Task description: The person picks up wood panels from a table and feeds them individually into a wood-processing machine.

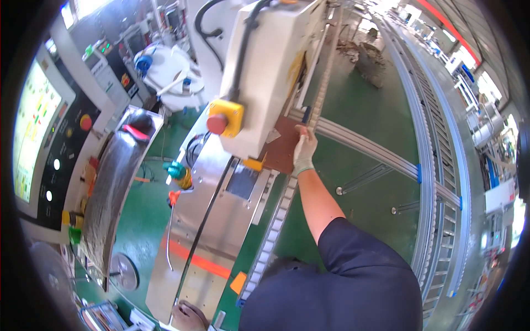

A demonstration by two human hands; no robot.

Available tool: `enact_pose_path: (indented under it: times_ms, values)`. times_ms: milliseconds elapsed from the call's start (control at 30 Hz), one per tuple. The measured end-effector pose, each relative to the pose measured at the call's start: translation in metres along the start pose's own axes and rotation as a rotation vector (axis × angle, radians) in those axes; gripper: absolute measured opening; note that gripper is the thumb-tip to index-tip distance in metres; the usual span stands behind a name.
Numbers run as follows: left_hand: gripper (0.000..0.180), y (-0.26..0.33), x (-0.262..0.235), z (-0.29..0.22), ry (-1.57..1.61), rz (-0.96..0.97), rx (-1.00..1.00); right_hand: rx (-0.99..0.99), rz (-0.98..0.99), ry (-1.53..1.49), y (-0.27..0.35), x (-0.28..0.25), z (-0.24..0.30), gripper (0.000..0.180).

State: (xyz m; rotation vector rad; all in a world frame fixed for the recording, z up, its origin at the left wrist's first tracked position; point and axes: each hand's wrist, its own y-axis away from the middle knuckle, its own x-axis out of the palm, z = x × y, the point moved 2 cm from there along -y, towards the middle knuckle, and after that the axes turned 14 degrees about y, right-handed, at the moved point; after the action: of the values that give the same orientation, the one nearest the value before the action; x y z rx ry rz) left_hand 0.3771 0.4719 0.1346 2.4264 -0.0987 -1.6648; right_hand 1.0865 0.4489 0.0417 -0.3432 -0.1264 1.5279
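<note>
I see green floor (372, 223) spreading toward three o'clock, a glaring window (88, 6) near eleven, and a red band (454, 31) along the grey roof (497, 36) at two.

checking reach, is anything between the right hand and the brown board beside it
Nothing visible does: the right hand is at the right edge of the brown board, though contact is unclear. The white machine housing shows on the board's left, not between them.

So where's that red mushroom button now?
The red mushroom button sits on the yellow box, left of the right hand, in the head view's upper half.
</note>
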Motion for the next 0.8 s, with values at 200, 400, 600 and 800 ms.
enact_pose_path:
  times_ms: [200,400,600,800]
  values:
    - [0.044,0.009,0.002,0.021,0.002,-0.116,0.17,0.013,0.15,0.111,0.046,0.0,0.028,0.027]
    - [0.045,0.024,-0.01,0.004,0.059,-0.161,0.246,0.037,0.31,0.201,0.093,-0.026,0.049,0.02]
    - [0.033,0.074,-0.031,-0.018,0.068,-0.27,0.432,-0.577,0.722,0.309,0.226,-0.073,0.102,0.005]
    - [0.037,0.1,-0.022,0.041,0.213,-0.074,0.256,-0.918,0.923,0.199,0.335,-0.11,0.149,0.009]
